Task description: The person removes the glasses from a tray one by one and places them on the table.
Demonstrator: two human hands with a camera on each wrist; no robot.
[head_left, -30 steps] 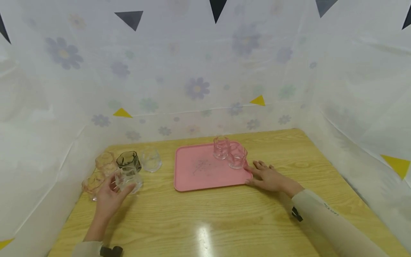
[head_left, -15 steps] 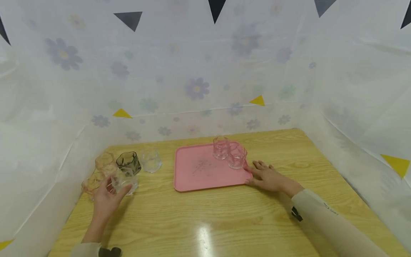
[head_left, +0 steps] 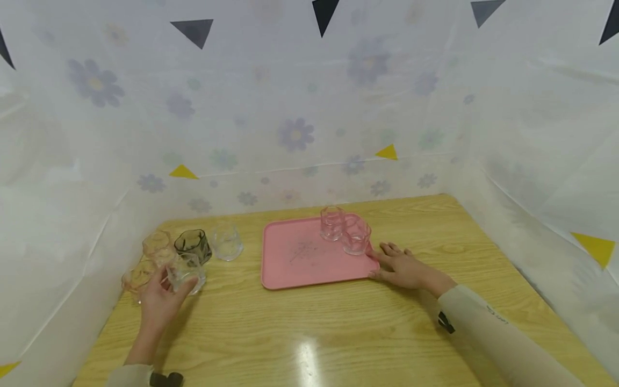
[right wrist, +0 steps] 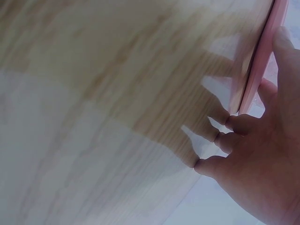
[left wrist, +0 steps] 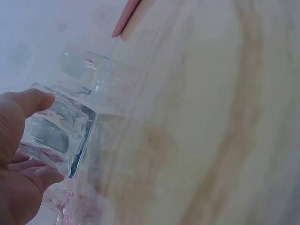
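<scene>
My left hand (head_left: 162,298) holds a clear drinking glass (head_left: 186,273) between thumb and fingers at the table's left side. In the left wrist view the glass (left wrist: 58,129) shows a thick base; whether that base touches the table I cannot tell. Just behind it stand a dark smoky glass (head_left: 193,244) and another clear glass (head_left: 227,244). Amber-tinted glasses (head_left: 157,244) are close by on the left, partly hidden by the hand. My right hand (head_left: 403,269) lies with fingers spread on the table, thumb and index finger touching the right edge of the pink tray (head_left: 285,263).
Two glasses, one behind (head_left: 332,223) and one in front (head_left: 357,239), stand close together at the tray's right end. The wooden table (head_left: 271,338) is enclosed by white flower-printed sheeting (head_left: 295,183) at the back and sides.
My left hand has shifted the clear glass slightly left, then stayed nearly still. The right hand and the tray have kept their places.
</scene>
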